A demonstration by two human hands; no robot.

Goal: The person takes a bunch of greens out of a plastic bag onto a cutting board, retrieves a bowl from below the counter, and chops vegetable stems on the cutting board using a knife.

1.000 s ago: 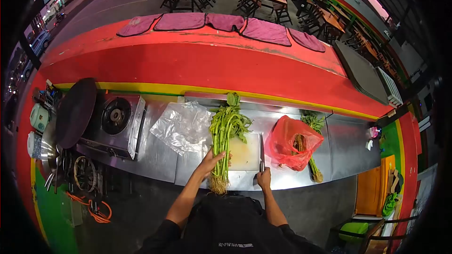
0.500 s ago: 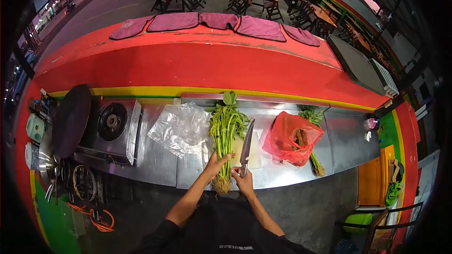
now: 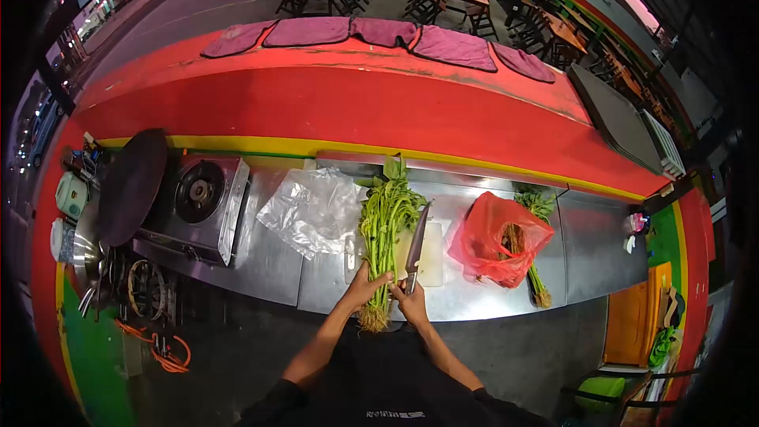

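Note:
A bunch of leafy green stems with pale roots lies over a white cutting board, its root end past the counter's front edge. My left hand is wrapped round the stems just above the roots. In my right hand is a knife, blade pointing up and away from me, close beside the stems. The fingers of my right hand are near the stems; whether they touch is unclear. The leaves and stems hide part of the board.
Clear plastic lies left of the stems. To the right, a red plastic bag sits against more rooted stems. A gas stove and a dark round pan stand at the left. Behind runs a red ledge with pink cloths.
My right hand has come left with the knife from the board's right side to beside the stems, close to my left hand. The left hand still holds the bunch.

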